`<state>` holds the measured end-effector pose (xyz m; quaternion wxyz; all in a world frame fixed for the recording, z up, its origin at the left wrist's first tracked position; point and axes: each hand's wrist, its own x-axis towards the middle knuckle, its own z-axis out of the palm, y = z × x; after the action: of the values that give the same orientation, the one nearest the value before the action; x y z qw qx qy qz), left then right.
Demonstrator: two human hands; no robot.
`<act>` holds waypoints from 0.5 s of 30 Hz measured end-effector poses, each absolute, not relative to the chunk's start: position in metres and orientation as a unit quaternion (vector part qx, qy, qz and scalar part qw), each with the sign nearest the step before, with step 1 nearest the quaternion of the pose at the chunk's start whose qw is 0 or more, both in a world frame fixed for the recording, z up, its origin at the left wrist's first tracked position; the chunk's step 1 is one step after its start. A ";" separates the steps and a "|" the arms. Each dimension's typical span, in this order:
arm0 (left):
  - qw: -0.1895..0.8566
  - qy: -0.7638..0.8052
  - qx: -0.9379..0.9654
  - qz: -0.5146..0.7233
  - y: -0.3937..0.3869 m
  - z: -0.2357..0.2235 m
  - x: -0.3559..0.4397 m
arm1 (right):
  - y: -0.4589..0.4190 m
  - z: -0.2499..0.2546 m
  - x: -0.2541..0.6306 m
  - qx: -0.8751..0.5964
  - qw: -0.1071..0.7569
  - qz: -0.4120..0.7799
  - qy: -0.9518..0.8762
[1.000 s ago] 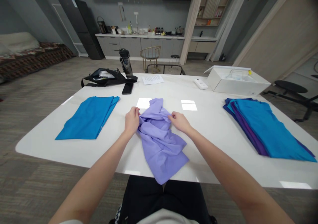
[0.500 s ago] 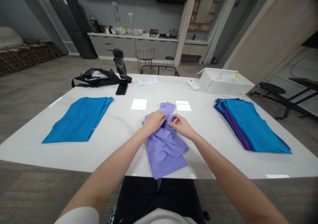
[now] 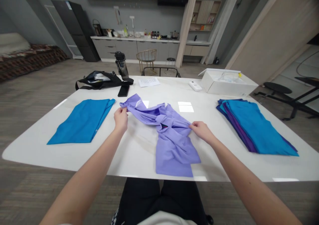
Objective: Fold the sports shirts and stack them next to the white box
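Note:
A crumpled lavender shirt (image 3: 171, 142) lies on the white table (image 3: 139, 152) in front of me, its lower part near the front edge. My left hand (image 3: 121, 118) pinches the end of a part stretched out to the left. On the other side, my right hand (image 3: 201, 131) is closed on the shirt's right edge. Cloth bunches in folds between the hands, with a small dark and red patch showing in the middle. A folded blue garment (image 3: 81, 122) lies left of my left hand. To the right is a stack of blue and purple folded garments (image 3: 254, 127).
Along the far side are a black bag (image 3: 99, 80), a dark bottle (image 3: 121, 65), a phone (image 3: 123, 91), a printed paper (image 3: 149, 82), a small white device (image 3: 195, 86) and an open white box (image 3: 228, 82). A chair (image 3: 147, 56) stands beyond the table.
My hands have moved apart, the left one outward to the left, the right one to the right. The bunched shirt is now spread wider, one part pulled out leftward.

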<state>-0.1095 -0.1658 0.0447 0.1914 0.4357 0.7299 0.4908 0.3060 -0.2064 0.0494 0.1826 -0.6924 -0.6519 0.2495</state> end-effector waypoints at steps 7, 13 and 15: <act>0.022 0.729 0.563 0.388 -0.186 0.032 -0.091 | -0.203 0.046 0.313 -0.705 0.116 0.159 -0.682; 0.049 0.635 0.749 0.180 -0.174 0.047 -0.034 | -0.185 0.069 0.228 -0.647 0.191 0.164 -0.720; 0.050 0.640 0.755 0.134 -0.169 0.043 -0.024 | -0.178 0.069 0.203 -0.645 0.164 0.159 -0.729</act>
<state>-0.0240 -0.1685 0.0432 0.0499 0.7548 0.6402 0.1340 0.2031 -0.1779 0.0692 0.1642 -0.6451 -0.7291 0.1592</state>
